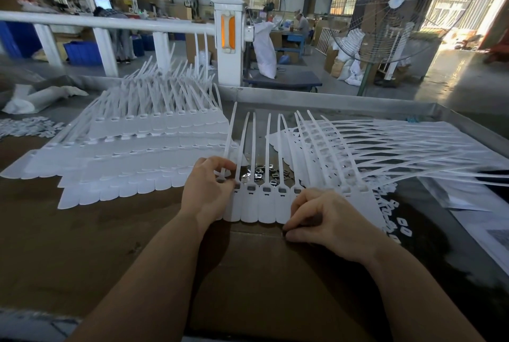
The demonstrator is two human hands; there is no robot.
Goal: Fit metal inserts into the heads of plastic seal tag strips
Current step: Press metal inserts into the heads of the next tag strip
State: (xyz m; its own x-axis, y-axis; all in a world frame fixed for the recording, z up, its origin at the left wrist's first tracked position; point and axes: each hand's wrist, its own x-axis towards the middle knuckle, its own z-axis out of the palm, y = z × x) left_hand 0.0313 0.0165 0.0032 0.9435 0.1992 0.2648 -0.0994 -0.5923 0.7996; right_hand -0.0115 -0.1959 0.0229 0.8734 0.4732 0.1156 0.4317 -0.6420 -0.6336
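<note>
A connected row of white moulded plastic seal tag strips (257,204) lies flat on the brown cardboard-covered worktable (82,231), broad tag ends toward the person, thin tails running away toward twelve o'clock. Each head has a small rectangular pocket, and several pockets show a dark or glinting fill, though whether the inserts are fully seated cannot be told. Just beyond the heads, at twelve o'clock from the row, lies a loose scatter of small shiny metal inserts (264,172).

The left hand (206,190) sits at the nine o'clock end of the row, fingers curled, pinching a tail and a head there. The right hand (327,220) rests at the three o'clock end with fingers curled tight over the tag edge; whether it also holds an insert cannot be told.

By the look of it the strips are very light, thin and springy: the tails flex and lift easily, so they are poor places to take hold. The heads and flat tags are stiffer, and pressing there should keep the row from sliding on the cardboard. The inserts look tiny, hard and slick, best taken by fingertip pinch on their edges

At ten o'clock a big stack of white strip rows (132,154) is fanned out; at two o'clock another fanned pile (358,148) overlaps a grey metal tray (413,106)
</note>
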